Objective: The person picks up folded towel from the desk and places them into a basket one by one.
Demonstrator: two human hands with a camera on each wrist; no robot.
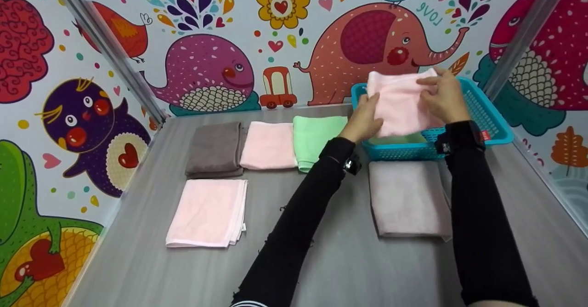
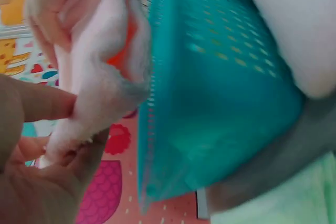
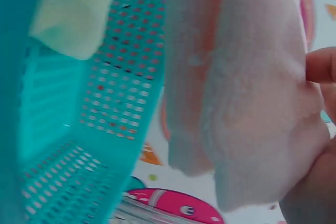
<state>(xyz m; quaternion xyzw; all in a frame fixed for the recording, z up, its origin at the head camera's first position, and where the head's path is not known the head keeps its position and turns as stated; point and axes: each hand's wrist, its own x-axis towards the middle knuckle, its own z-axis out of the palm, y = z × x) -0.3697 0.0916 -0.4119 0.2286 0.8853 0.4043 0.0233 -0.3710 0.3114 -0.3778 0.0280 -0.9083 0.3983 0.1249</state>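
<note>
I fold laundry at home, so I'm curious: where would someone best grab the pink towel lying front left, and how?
Probably pinch the pink towel by its right edge, all layers together, coming from the right: it lies flat, stacked layer edges show there, and tabletop beside it gives room.

Noted on grey worktop (image 1: 367,270): turquoise plastic basket (image 1: 399,151); folded dark-grey cloth (image 1: 213,150), folded pink cloth (image 1: 270,146), folded green cloth (image 1: 316,139); nearer, folded pale-pink cloth (image 1: 207,213), folded taupe cloth (image 1: 408,199).
</note>
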